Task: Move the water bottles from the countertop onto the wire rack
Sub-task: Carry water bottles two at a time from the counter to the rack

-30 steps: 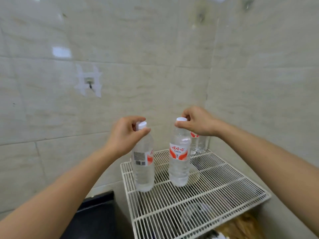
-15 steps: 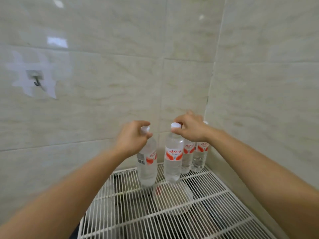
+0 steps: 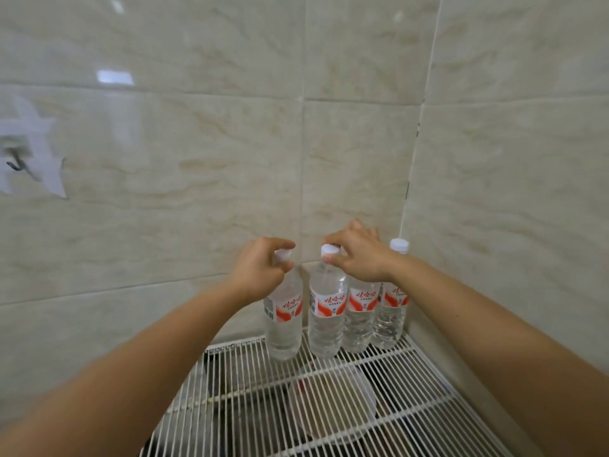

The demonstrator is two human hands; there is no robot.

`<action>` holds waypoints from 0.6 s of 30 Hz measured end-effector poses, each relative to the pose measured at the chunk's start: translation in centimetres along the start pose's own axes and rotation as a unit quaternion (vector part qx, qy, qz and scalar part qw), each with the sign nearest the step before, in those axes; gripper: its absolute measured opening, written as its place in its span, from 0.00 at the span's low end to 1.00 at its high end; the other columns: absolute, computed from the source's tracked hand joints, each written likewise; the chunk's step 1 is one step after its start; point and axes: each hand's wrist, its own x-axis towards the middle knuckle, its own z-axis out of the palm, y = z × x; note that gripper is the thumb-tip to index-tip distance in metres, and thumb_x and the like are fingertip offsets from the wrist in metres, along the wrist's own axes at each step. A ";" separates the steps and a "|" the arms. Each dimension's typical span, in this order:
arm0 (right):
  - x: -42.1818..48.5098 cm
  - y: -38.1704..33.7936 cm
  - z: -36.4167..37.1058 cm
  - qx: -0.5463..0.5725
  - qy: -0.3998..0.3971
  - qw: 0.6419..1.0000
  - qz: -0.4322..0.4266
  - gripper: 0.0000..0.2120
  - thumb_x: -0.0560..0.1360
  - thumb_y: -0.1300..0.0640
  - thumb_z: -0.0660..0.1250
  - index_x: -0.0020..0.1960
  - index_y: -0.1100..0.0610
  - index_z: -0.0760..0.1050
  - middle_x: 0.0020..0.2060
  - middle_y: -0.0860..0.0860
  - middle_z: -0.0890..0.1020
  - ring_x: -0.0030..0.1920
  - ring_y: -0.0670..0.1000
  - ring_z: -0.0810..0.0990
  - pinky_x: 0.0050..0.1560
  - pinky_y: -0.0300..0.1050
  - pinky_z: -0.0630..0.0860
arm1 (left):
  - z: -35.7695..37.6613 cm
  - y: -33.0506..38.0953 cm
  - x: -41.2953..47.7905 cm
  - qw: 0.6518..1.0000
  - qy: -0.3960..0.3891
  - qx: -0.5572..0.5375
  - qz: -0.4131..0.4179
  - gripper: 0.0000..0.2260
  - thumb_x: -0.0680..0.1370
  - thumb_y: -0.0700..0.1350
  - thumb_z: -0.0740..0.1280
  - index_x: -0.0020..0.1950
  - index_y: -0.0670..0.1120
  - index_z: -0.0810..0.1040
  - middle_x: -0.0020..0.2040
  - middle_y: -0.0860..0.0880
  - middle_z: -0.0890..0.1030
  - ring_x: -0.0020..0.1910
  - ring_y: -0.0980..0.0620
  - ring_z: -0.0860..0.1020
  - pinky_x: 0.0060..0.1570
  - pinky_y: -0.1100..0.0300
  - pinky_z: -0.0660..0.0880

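- Pale marbled tiled walls (image 3: 197, 159) meet in a corner, and tucked into that corner sits the white wire rack (image 3: 425, 374).
- Along the rack's back edge there are four clear water bottles with red-and-white labels, all in one row.
- Left hand (image 3: 260, 268) is up top on the first bottle (image 3: 285, 324): thumb and curled fingers pinch its white cap (image 3: 282, 254). This bottle stands at the left end of the rack's back edge, leaning a touch, with its base down at the wires.
- Right hand (image 3: 359, 255) is clamped on the second bottle (image 3: 326, 321), fingertips wrapped round its cap (image 3: 330, 250). The bottle is upright, base on the rack, just beside the first.
- The two hands are apart, one bottle each.
- Third bottle (image 3: 361, 318) stands upright on the rack, touching the second. Its top is hidden behind the right wrist.
- Fourth bottle (image 3: 390, 315) sits in the rack's back right corner, with its cap (image 3: 399, 244) showing and no hand on it.
- Under the rack, seen through the wires, there is a round clear container (image 3: 333, 400) — blurred, contents unreadable.
- High above the rack and far to its left, a small hook (image 3: 16, 163) is taped to the wall.
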 end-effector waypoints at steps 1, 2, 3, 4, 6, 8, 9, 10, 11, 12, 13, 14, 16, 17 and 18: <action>0.0 0.0 0.0 -0.001 0.000 1.000 -0.002 0.11 0.79 0.45 0.61 0.53 0.50 0.77 0.52 0.53 0.66 0.59 0.59 0.63 0.65 0.57 0.62 | 0.0 0.1 0.1 1.000 -0.004 0.002 0.006 0.18 0.77 0.40 0.65 0.67 0.45 0.73 0.65 0.46 0.77 0.62 0.47 0.75 0.57 0.58 0.71; 0.1 0.1 0.0 -0.001 0.000 1.000 -0.004 0.11 0.79 0.45 0.61 0.53 0.50 0.77 0.53 0.53 0.66 0.59 0.59 0.63 0.65 0.57 0.62 | 0.0 0.2 0.2 1.000 -0.009 0.000 0.007 0.18 0.77 0.41 0.65 0.67 0.45 0.74 0.65 0.46 0.77 0.62 0.47 0.75 0.58 0.58 0.71; 0.2 0.2 0.0 -0.001 -0.002 1.000 -0.006 0.10 0.79 0.45 0.61 0.52 0.49 0.77 0.53 0.53 0.67 0.59 0.60 0.63 0.65 0.58 0.62 | 0.0 0.2 0.2 1.000 -0.012 -0.004 0.008 0.18 0.77 0.41 0.66 0.67 0.45 0.74 0.65 0.46 0.77 0.62 0.47 0.75 0.58 0.57 0.72; 0.3 0.2 0.1 0.001 -0.004 1.000 -0.009 0.10 0.78 0.45 0.61 0.50 0.48 0.77 0.52 0.53 0.67 0.60 0.60 0.64 0.65 0.59 0.62 | 0.0 0.2 0.3 1.000 -0.016 -0.007 0.009 0.18 0.77 0.41 0.66 0.67 0.45 0.74 0.65 0.47 0.77 0.61 0.48 0.75 0.58 0.56 0.72; 0.4 0.2 0.3 0.006 -0.007 1.000 -0.018 0.09 0.78 0.44 0.61 0.47 0.48 0.76 0.51 0.52 0.68 0.61 0.61 0.64 0.65 0.60 0.62 | 0.2 0.2 0.3 1.000 -0.026 -0.010 0.014 0.17 0.77 0.41 0.66 0.66 0.46 0.74 0.65 0.47 0.77 0.61 0.48 0.76 0.57 0.57 0.72; 0.2 0.1 0.1 0.004 -0.008 1.000 -0.023 0.09 0.78 0.44 0.61 0.47 0.47 0.75 0.51 0.52 0.68 0.61 0.61 0.64 0.65 0.59 0.62 | 0.3 0.3 0.2 0.999 -0.036 -0.014 0.021 0.17 0.77 0.41 0.66 0.66 0.46 0.74 0.64 0.47 0.77 0.61 0.48 0.76 0.58 0.58 0.72; 0.1 0.0 0.0 0.004 -0.009 1.000 -0.024 0.08 0.78 0.44 0.61 0.48 0.47 0.76 0.51 0.52 0.68 0.60 0.60 0.64 0.64 0.58 0.62 | 0.3 0.4 0.2 0.999 -0.040 -0.017 0.024 0.17 0.77 0.41 0.66 0.66 0.46 0.74 0.64 0.47 0.78 0.61 0.48 0.76 0.58 0.57 0.72; 0.0 -0.1 -0.1 0.004 -0.010 1.000 -0.024 0.08 0.78 0.45 0.61 0.49 0.48 0.76 0.52 0.52 0.68 0.60 0.60 0.64 0.62 0.56 0.62 | 0.3 0.6 0.3 0.998 -0.044 -0.018 0.027 0.17 0.77 0.41 0.66 0.66 0.46 0.74 0.64 0.46 0.78 0.61 0.48 0.76 0.58 0.56 0.73; -0.2 -0.2 -0.2 0.004 -0.010 1.000 -0.024 0.08 0.78 0.46 0.62 0.50 0.48 0.76 0.52 0.52 0.67 0.59 0.59 0.63 0.61 0.54 0.62 | 0.2 0.6 0.4 0.998 -0.048 -0.019 0.031 0.17 0.77 0.41 0.66 0.66 0.45 0.74 0.64 0.46 0.78 0.61 0.48 0.76 0.59 0.56 0.73; -0.3 -0.2 -0.3 0.004 -0.010 1.000 -0.024 0.08 0.78 0.46 0.62 0.51 0.48 0.76 0.52 0.52 0.67 0.59 0.59 0.63 0.61 0.54 0.61 | 0.2 0.7 0.4 0.998 -0.052 -0.020 0.034 0.17 0.77 0.41 0.67 0.65 0.45 0.75 0.64 0.46 0.77 0.61 0.48 0.76 0.59 0.56 0.73; -0.4 -0.2 -0.4 0.002 -0.010 1.000 -0.024 0.08 0.79 0.46 0.62 0.52 0.48 0.77 0.52 0.52 0.67 0.58 0.59 0.63 0.62 0.54 0.61 | 0.1 0.6 0.5 0.998 -0.055 -0.022 0.038 0.17 0.77 0.40 0.67 0.65 0.45 0.75 0.65 0.46 0.77 0.61 0.48 0.75 0.60 0.55 0.73; -0.6 -0.2 -0.5 0.003 -0.010 1.000 -0.022 0.08 0.78 0.46 0.62 0.53 0.47 0.77 0.52 0.52 0.66 0.58 0.59 0.63 0.62 0.54 0.61 | 0.1 0.6 0.5 0.997 -0.058 -0.024 0.040 0.17 0.77 0.40 0.67 0.65 0.45 0.75 0.65 0.46 0.77 0.62 0.48 0.75 0.60 0.55 0.73; -0.8 -0.1 -0.5 0.006 -0.005 1.000 -0.023 0.08 0.78 0.46 0.62 0.54 0.46 0.77 0.52 0.52 0.67 0.58 0.58 0.63 0.60 0.52 0.61 | 0.1 0.4 0.5 0.997 -0.064 -0.031 0.042 0.17 0.77 0.40 0.66 0.65 0.45 0.75 0.65 0.47 0.77 0.62 0.49 0.75 0.61 0.56 0.72; -1.0 -0.1 -0.6 0.007 -0.005 1.000 -0.020 0.09 0.79 0.47 0.62 0.55 0.47 0.77 0.52 0.52 0.67 0.58 0.58 0.63 0.58 0.50 0.60 | 0.2 0.4 0.5 0.996 -0.066 -0.034 0.042 0.17 0.77 0.40 0.66 0.65 0.46 0.75 0.65 0.47 0.77 0.63 0.49 0.74 0.61 0.56 0.72; -1.2 -0.1 -0.7 0.006 -0.006 1.000 -0.017 0.09 0.79 0.47 0.62 0.56 0.47 0.77 0.52 0.52 0.67 0.57 0.57 0.62 0.57 0.49 0.59 | 0.2 0.3 0.6 0.996 -0.066 -0.039 0.043 0.16 0.77 0.40 0.66 0.65 0.46 0.75 0.65 0.47 0.77 0.63 0.49 0.74 0.61 0.57 0.71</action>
